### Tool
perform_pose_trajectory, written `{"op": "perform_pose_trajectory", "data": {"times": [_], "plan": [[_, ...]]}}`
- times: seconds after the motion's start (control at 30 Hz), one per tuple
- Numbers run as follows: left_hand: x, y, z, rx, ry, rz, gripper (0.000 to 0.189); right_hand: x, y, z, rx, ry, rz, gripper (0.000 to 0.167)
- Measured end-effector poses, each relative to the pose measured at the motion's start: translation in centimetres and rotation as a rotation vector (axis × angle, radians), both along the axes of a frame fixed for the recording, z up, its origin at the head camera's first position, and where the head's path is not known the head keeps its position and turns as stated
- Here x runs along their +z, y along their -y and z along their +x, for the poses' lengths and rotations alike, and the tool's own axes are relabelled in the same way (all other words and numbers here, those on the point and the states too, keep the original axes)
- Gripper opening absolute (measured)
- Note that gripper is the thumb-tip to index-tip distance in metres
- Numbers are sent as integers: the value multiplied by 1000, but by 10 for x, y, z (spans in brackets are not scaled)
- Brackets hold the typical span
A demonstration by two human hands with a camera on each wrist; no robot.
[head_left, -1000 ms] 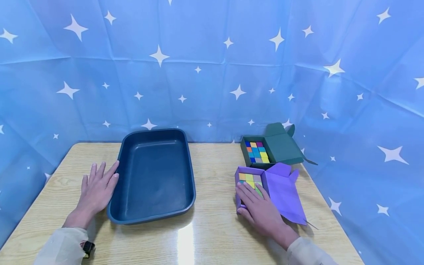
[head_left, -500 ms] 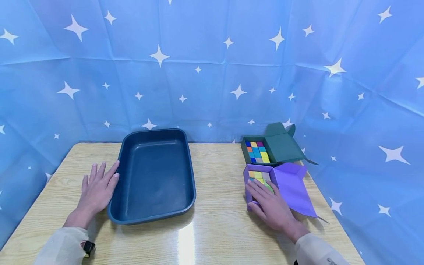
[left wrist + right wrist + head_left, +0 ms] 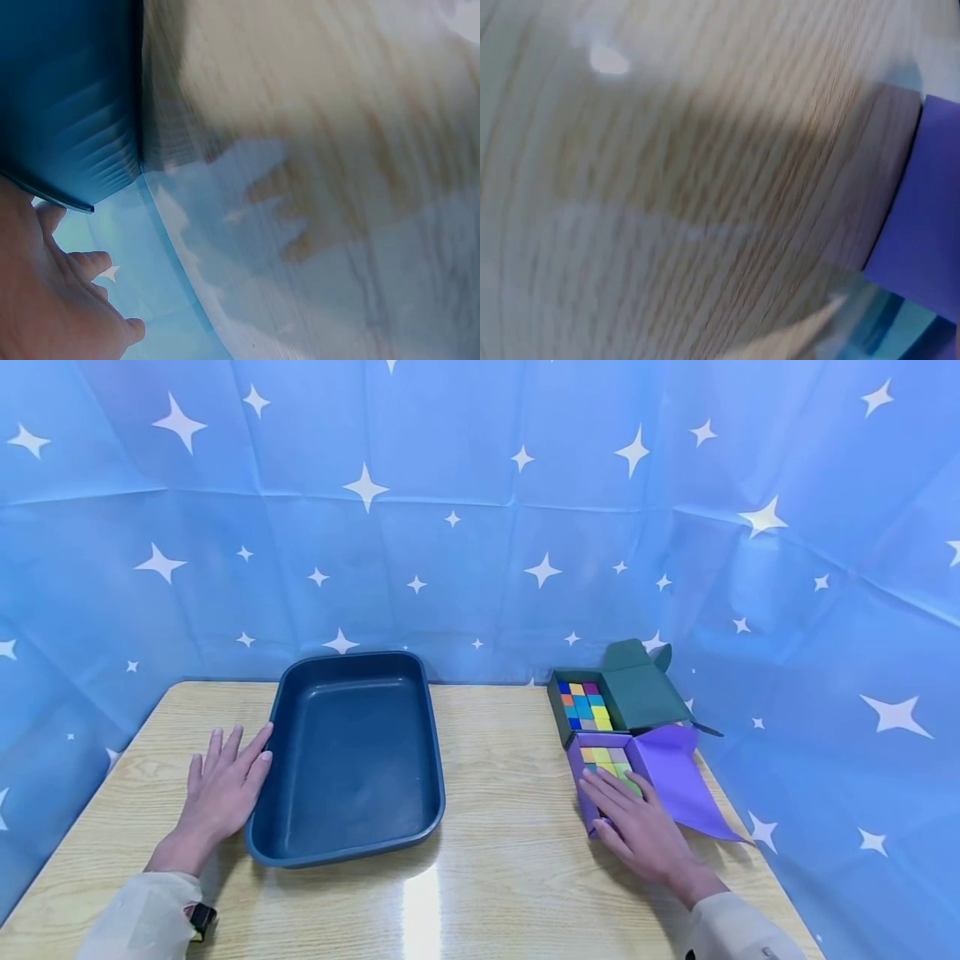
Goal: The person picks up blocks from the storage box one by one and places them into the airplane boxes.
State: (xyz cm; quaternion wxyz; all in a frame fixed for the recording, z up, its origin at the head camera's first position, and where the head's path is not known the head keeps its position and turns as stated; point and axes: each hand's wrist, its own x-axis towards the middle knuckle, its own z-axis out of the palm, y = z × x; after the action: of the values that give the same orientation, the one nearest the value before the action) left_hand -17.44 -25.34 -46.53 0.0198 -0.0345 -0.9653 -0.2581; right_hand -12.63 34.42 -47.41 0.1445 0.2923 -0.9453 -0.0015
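In the head view my left hand [image 3: 221, 797] lies with fingers spread against the left rim of a dark blue rectangular tray [image 3: 360, 760]. The left wrist view shows that hand [image 3: 52, 292] beside the tray's outer wall [image 3: 75, 97]. Over a purple cardboard box [image 3: 682, 777], its lid folded out to the right, my right hand [image 3: 648, 839] rests with extended fingers. Colored cubes [image 3: 604, 755] show in the box beyond my fingertips; my hand hides the rest. The purple wall [image 3: 922, 210] fills the right side of the right wrist view.
Just behind the purple box stands a dark green box [image 3: 641, 697], lid folded open, packed with several colored cubes [image 3: 585, 706]. Both boxes sit near the right edge of the wooden table [image 3: 502, 827]. A blue star-patterned cloth [image 3: 480, 527] hangs behind the table.
My right hand has slid the purple box to the right and slightly back, bringing it up close to the green box. The left hand and the tray have stayed put.
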Motion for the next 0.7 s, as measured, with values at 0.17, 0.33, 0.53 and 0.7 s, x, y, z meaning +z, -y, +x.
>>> {"op": "perform_pose_trajectory", "data": {"times": [0.17, 0.33, 0.53, 0.7], "plan": [[0, -1, -1, 0, -3, -3, 57, -2, -9, -1, 9, -2, 9, 60], [0, -2, -1, -2, -5, -1, 56, -3, -13, -1, 12, 0, 13, 59], [1, -2, -1, -4, 0, 3, 56, -3, -15, 1, 17, 5, 2, 59], [1, -1, -1, -6, -5, 5, 56, -3, -16, 1, 15, 3, 10, 59]]}}
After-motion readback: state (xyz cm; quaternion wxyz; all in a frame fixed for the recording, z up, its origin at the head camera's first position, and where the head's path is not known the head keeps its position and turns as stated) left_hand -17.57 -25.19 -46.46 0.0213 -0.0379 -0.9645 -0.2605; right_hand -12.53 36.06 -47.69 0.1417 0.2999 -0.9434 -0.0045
